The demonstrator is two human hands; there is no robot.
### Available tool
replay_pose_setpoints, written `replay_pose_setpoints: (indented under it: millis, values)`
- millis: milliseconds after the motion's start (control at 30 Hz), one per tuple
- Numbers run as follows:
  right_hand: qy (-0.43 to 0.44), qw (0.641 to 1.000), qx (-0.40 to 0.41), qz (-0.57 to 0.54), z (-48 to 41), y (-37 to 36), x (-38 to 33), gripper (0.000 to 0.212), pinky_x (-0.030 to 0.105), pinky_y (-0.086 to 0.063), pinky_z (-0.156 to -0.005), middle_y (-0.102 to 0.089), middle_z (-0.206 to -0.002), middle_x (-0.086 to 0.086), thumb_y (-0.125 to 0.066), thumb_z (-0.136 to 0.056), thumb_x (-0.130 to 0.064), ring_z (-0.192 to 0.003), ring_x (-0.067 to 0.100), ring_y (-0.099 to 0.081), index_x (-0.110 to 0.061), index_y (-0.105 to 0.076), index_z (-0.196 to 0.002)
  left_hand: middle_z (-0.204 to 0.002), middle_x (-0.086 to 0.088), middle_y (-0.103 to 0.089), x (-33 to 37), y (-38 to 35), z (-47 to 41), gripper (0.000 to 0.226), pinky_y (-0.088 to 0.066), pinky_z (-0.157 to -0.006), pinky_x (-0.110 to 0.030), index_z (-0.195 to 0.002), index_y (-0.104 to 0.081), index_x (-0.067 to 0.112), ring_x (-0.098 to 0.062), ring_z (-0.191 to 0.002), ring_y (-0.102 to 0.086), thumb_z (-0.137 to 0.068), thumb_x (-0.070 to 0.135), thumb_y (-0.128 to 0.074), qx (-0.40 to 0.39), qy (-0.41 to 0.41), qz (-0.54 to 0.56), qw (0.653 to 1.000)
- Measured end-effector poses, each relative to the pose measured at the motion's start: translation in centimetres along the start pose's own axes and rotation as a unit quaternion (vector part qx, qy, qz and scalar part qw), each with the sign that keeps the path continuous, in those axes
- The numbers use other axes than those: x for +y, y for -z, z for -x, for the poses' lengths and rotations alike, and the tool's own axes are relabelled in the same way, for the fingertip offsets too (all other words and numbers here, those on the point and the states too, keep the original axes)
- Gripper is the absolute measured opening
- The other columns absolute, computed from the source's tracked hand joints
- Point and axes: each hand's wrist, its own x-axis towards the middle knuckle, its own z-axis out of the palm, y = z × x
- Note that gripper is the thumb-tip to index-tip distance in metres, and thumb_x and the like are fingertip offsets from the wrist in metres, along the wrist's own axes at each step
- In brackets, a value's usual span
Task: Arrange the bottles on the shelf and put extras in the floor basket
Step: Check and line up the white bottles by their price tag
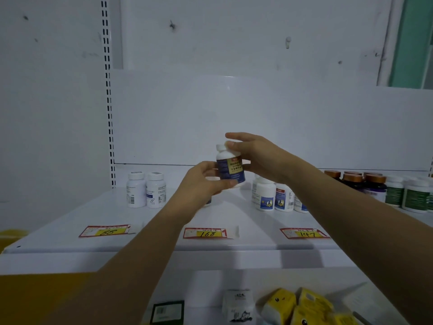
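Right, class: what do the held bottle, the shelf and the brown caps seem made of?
The held bottle: probably plastic, smooth opaque white, with a glossy printed label; the shelf: likely painted metal, flat, white; the brown caps: matte, wood-like or plastic; too far to tell.

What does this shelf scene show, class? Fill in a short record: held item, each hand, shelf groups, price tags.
Held item: white bottle with dark label, upright
Left hand: grips its lower body
Right hand: fingers round its cap and shoulder
Left of shelf: two white bottles
Right of shelf: blue-label bottles, brown-capped bottles, green-label bottles
Price tags: 88, 168, 147
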Motion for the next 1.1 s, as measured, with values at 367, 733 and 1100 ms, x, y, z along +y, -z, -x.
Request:
replay_pose_setpoints:
  millis: [367,733,1100]
  values:
    - [0.017,0.998,0.008,0.058,-0.1,-1.5,0.1,0.030,0.026,-0.055,-0.082,-0.067,-0.107,0.003,-0.053,-0.095,-0.036,-0.097,0.014,-0.065,-0.012,-0.061,-0.111,-0.100,0.006,-0.051,0.5,0.0,-0.1,0.047,-0.043,-0.069,-0.022,-0.106,-0.039,0.021,-0.009,-0.082,-0.054,-0.077,0.028,-0.076,0.047,0.002,-0.032,0.998]
    - [0.129,0.984,-0.044,0.116,0.8,-2.3,-0.3,0.048,0.023,-0.053,-0.084,-0.064,-0.108,-0.007,-0.074,-0.073,0.006,-0.105,0.007,-0.059,-0.015,-0.056,-0.112,-0.132,0.002,-0.053,0.3,2.3,0.1,0.057,-0.048,-0.093,-0.037,-0.125,-0.048,0.023,-0.024,-0.119,-0.053,-0.078,0.003,-0.072,0.048,-0.071,-0.012,0.996]
    - [0.146,0.983,0.008,0.112,0.6,-2.0,-1.0,0.041,0.026,-0.053,-0.088,-0.064,-0.115,-0.006,-0.072,-0.082,-0.012,-0.106,0.011,-0.062,-0.025,-0.059,-0.118,-0.117,0.006,-0.063,0.7,2.6,-0.2,0.049,-0.049,-0.083,-0.023,-0.119,-0.052,0.025,-0.012,-0.110,-0.059,-0.077,0.018,-0.076,0.031,-0.089,-0.021,0.995]
